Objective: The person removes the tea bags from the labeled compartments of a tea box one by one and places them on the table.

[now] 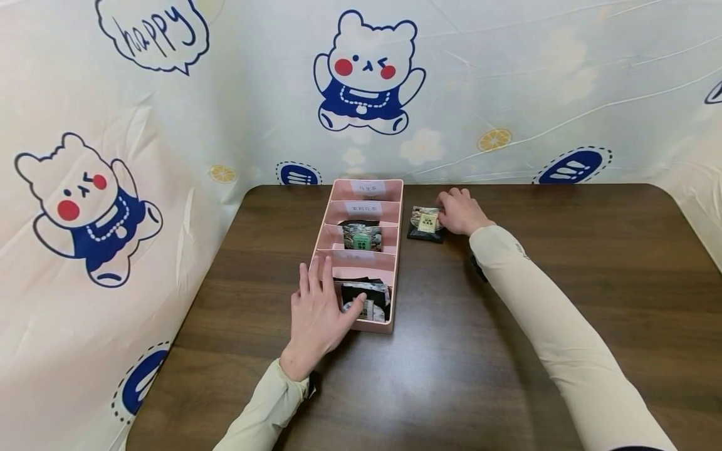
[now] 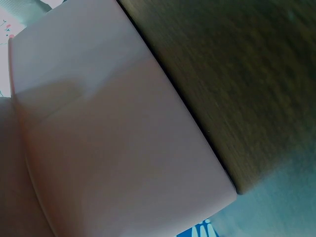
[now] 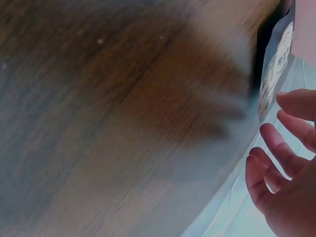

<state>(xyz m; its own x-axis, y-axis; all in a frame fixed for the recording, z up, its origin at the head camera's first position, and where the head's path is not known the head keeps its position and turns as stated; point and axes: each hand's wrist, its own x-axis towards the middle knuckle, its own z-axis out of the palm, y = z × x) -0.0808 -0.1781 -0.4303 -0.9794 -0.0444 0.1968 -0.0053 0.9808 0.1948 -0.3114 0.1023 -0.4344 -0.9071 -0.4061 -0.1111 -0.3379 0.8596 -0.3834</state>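
A long pink box [image 1: 396, 250] with several compartments stands on the table, white labels on its dividers. Black printed tea sachets [image 1: 366, 307] fill the front compartment, and another tea sachet [image 1: 362, 238] shows farther back. My left hand [image 1: 320, 313] rests at the box's near left side, fingers extended and thumb over the front sachets. The left wrist view shows the box's pink side wall [image 2: 123, 148] up close. Right of the box lies a black tea sachet [image 1: 425, 220] with a yellow label. My right hand [image 1: 464, 213] is at its right edge, fingers loosely bent and apart [image 3: 291, 163].
The brown wooden table [image 1: 451, 369] runs back to a pale curtain [image 1: 507, 75] printed with bears. Behind the box, the table's far edge meets this curtain. A dark wrist strap [image 1: 478, 268] shows under the right sleeve.
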